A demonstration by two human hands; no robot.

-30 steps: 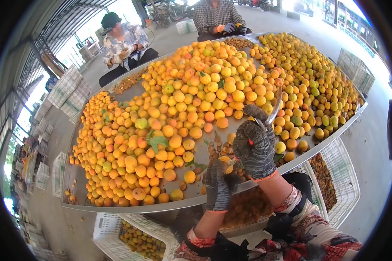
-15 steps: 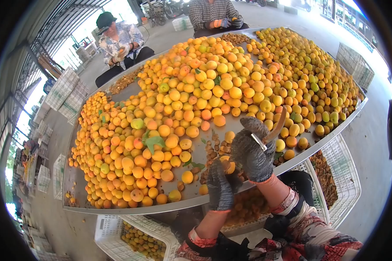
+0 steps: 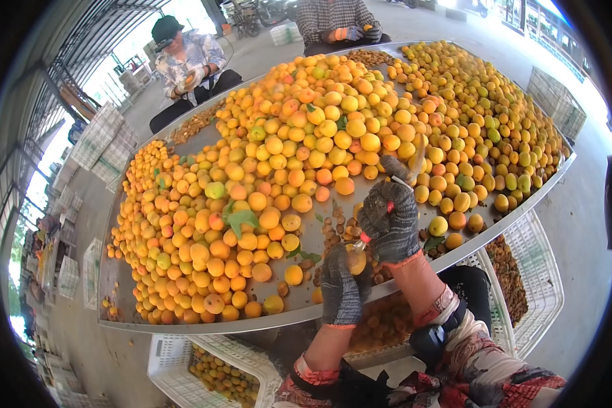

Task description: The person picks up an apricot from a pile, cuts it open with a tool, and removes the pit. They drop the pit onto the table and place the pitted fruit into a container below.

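My left hand, in a dark grey knit glove with an orange cuff, is closed round a yellow-orange apricot just above the table's near edge. My gloved right hand is closed on a slim hand tool. A red part and shiny tip of the tool point down at the apricot, while a pale curved piece sticks up past the fingers. The tool's exact kind I cannot tell. Brown apricot stones lie on the metal table beside my left hand.
A large heap of apricots covers much of the metal table. White crates with apricots and brown stones stand under its near edge. Two people sit across the table, one in a checked shirt.
My right hand has turned and shifted slightly left, bringing the tool's red part and tip down to the apricot. The curved piece has swung upward. My left hand has stayed almost in place.
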